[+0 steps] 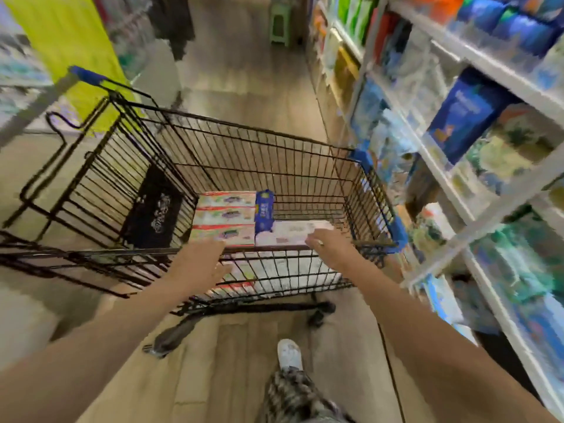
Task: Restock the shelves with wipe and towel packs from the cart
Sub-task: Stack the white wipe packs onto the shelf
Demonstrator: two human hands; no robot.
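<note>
Both hands are stretched over the cart's [244,148] near rim, fingers loosely spread and empty: the white pack [290,232] lies just beyond the right hand [331,247], the striped packs [225,216] beyond the left hand [203,262], and the shelves [457,190] stand to the right.

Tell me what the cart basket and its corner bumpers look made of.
Cart basket: thin dark metal wire, probably coated, shown by its open grid. Corner bumpers: blue plastic by the look, solid and moulded; blur leaves the finish open.
</note>
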